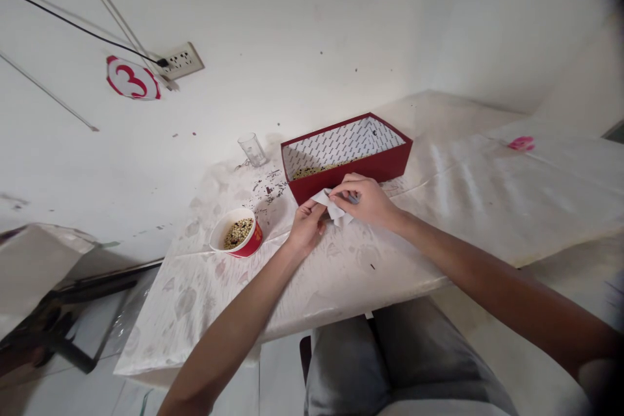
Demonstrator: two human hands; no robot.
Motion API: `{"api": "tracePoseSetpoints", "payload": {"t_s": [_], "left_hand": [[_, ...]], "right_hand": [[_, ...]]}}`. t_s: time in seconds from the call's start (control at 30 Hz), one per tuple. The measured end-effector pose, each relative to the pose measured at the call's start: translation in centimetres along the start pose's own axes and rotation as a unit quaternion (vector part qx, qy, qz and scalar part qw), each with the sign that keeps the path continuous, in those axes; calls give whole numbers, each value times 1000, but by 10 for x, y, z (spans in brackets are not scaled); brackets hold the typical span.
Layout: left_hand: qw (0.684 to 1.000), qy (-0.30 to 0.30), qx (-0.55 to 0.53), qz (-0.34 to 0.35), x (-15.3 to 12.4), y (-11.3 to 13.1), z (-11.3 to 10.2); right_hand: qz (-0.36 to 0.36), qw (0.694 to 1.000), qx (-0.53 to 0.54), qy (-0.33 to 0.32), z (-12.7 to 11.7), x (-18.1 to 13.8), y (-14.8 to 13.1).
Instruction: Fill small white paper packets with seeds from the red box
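Both my hands meet over the table just in front of a red box [390, 166]. My left hand [306, 226] pinches the left edge of a small white piece of paper [334, 208]. My right hand [366, 200] is closed on the paper's right side, fingers curled over it, with something bluish under the fingers that I cannot make out. The red box has a patterned white lining and a thin layer of mixed grains along its near inner wall.
A red paper cup [238, 234] holding mixed grains stands left of my hands. A small clear glass [252, 149] stands by the wall, with dark grains [267, 191] scattered near it. A pink object [520, 143] lies far right. The table [463, 208] has a pale cover.
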State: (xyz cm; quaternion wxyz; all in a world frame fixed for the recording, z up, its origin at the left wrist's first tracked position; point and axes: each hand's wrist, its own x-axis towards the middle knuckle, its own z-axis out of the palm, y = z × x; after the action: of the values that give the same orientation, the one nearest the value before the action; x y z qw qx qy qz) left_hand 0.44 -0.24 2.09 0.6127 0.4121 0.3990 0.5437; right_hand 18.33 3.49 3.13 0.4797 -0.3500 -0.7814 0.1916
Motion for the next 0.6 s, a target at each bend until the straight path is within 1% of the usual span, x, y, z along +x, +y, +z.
{"api": "tracePoseSetpoints", "payload": {"t_s": [0.17, 0.23, 0.33, 0.47, 0.6], "left_hand": [[1000, -6, 17, 16, -1, 1, 1], [999, -13, 25, 20, -1, 0, 1], [999, -23, 32, 27, -1, 0, 1], [999, -30, 28, 30, -2, 1, 2], [998, -45, 24, 28, -1, 3, 1]], "right_hand": [[42, 998, 41, -32, -1, 3, 3], [48, 997, 39, -36, -2, 3, 2], [29, 999, 15, -37, -2, 2, 0], [-2, 1000, 8, -26, 0, 0, 1], [13, 998, 50, -27, 0, 1, 3]]}}
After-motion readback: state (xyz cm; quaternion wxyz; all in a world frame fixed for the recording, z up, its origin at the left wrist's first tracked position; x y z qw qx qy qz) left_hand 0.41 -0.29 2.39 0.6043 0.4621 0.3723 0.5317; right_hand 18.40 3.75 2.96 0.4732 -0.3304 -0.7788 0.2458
